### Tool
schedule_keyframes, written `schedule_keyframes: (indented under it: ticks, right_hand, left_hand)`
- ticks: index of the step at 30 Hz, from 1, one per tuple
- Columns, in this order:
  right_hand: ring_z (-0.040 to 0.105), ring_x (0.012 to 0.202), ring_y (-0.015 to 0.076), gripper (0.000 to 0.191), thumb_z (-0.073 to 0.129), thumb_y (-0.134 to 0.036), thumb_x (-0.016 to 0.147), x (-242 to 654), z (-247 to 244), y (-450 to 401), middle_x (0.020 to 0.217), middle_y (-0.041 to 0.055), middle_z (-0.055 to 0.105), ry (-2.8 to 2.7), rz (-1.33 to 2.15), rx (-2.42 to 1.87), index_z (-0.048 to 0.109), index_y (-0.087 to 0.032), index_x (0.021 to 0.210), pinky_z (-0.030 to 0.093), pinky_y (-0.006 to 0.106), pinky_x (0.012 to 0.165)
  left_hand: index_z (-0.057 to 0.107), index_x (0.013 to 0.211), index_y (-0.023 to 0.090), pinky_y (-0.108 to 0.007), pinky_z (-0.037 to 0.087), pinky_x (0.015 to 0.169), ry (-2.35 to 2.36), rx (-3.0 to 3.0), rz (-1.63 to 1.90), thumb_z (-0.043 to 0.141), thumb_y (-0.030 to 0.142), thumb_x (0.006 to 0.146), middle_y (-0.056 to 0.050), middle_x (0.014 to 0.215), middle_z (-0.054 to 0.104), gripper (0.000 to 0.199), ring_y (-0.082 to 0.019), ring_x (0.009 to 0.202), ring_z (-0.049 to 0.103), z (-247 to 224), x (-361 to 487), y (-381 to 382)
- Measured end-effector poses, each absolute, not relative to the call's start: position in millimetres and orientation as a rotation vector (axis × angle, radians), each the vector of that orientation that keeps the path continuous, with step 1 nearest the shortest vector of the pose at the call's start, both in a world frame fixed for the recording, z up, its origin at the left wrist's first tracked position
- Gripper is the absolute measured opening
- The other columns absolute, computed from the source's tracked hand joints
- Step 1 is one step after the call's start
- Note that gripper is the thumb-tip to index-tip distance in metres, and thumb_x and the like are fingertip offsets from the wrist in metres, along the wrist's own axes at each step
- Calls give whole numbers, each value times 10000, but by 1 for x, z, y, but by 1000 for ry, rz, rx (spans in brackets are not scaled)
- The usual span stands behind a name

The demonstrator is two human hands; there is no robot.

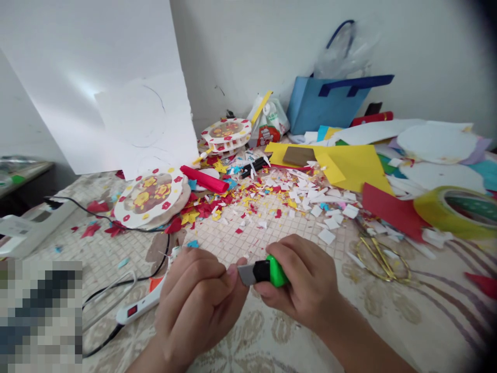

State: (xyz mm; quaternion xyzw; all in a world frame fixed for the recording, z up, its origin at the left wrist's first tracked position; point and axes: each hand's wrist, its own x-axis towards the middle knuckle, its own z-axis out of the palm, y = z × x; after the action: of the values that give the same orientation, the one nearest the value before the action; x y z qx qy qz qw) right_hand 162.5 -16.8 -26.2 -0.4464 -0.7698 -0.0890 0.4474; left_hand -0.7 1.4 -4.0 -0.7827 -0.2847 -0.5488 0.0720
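Observation:
Near the front middle of the table, my right hand (301, 277) is closed round a green and black tool (275, 271) with a flat grey blade-like end. That end points left and meets the fingertips of my left hand (200, 298), whose thumb and fingers pinch together at its tip. Whether the left fingers also hold something small is hidden. A white hot-glue gun or similar item (174, 254) lies partly behind my left hand, mostly covered. To the left is a white power strip (142, 306) with a red switch.
Paper scraps (295, 191) cover the table's middle. Decorated white discs (153, 199) sit at the left and back. Gold-handled scissors (382, 261), yellow tape (446, 207) and red paper (392, 212) lie right. A blue bag (326, 103) stands behind.

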Motion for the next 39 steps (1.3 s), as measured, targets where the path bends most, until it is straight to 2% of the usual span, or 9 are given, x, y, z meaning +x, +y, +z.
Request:
schedule_keyframes:
  ticks: [25, 39]
  right_hand:
    - [465, 569, 155, 380, 416, -486, 837, 165, -28, -14, 611, 42, 493, -1891, -222, -1117, 522, -125, 782, 373, 276, 495]
    - [484, 595, 164, 353, 483, -486, 799, 178, -27, -9, 641, 50, 531, -1977, -293, -1096, 529, -136, 806, 400, 295, 532]
  left_hand:
    - [456, 595, 132, -244, 339, 472, -726, -2492, -1635, 661, -86, 532, 25, 595, 457, 306, -82, 556, 429, -1, -3, 8]
    - [431, 578, 146, -240, 339, 479, -757, -2603, -1499, 635, -55, 598, 32, 576, 448, 286, -74, 539, 424, 10, -3, 13]
